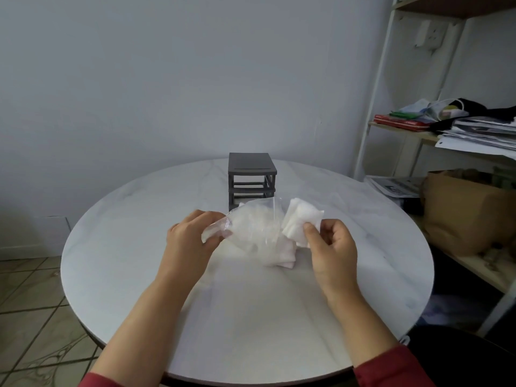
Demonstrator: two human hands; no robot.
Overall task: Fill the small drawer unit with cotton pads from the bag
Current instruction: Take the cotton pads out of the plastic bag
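Note:
A small dark grey drawer unit point(251, 178) stands at the far middle of the round white table point(139, 247); its upper slots look hollow and its lowest part is hidden behind the bag. In front of it a clear plastic bag point(255, 231) with white cotton pads rests on the table. My left hand point(192, 238) pinches the bag's left end. My right hand point(331, 247) holds a small stack of white cotton pads point(300, 219) just right of the bag, lifted off the table.
A white shelf rack point(374, 107) stands to the right with papers point(480, 132), cloth and a brown paper bag point(469, 213). A plain wall rises behind the table. Tiled floor point(33, 317) shows at the lower left.

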